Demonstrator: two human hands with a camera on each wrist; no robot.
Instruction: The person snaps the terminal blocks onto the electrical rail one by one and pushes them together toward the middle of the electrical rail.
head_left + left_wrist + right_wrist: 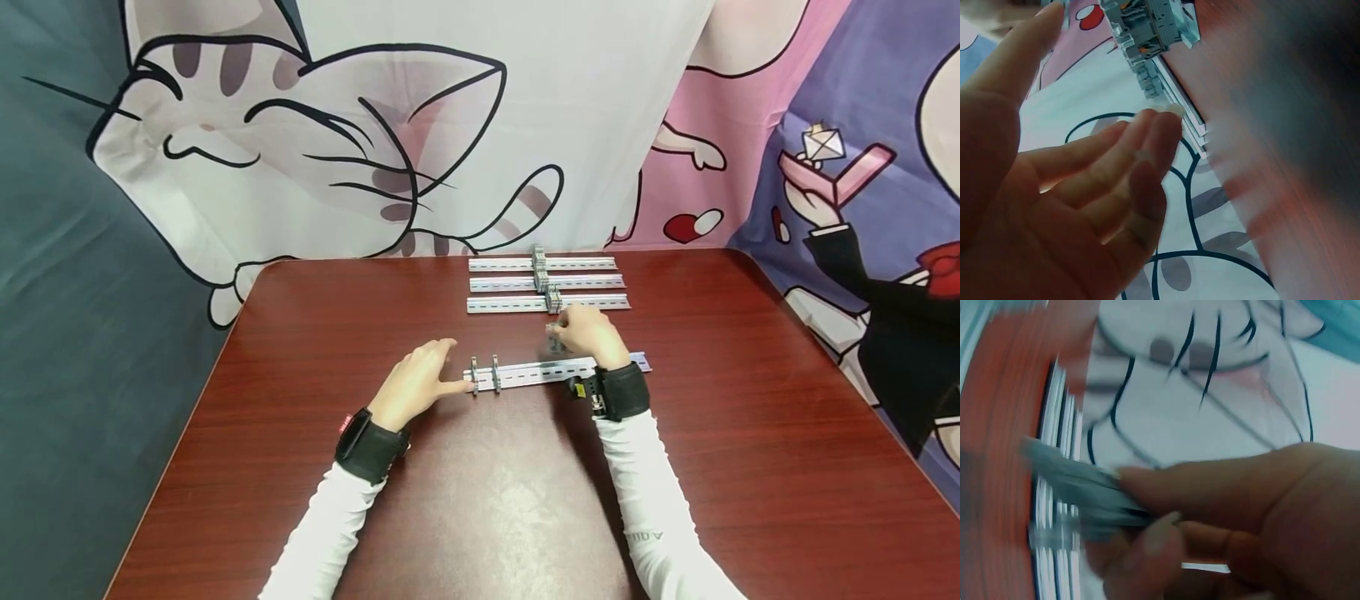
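A slotted metal DIN rail [528, 375] lies crosswise on the table in front of the person. Two thin grey pieces, one the left piece [475, 375] and one the right piece [496, 373], stand upright near its left end. The left hand [412, 385] is spread with its fingers apart, thumb tip at that rail's left end; whether it touches cannot be told. Above the rail's right part, the right hand [596, 335] pinches a grey terminal block [1082, 487] between thumb and fingers. Motion blurs this block in the right wrist view.
Behind, three more rails lie parallel: a back rail [581, 263], a middle rail [588, 282] and a front rail [510, 306]. Grey terminal blocks [540, 268] sit mid-length on them. A printed cloth [600, 100] hangs along the far edge of the brown table [300, 333].
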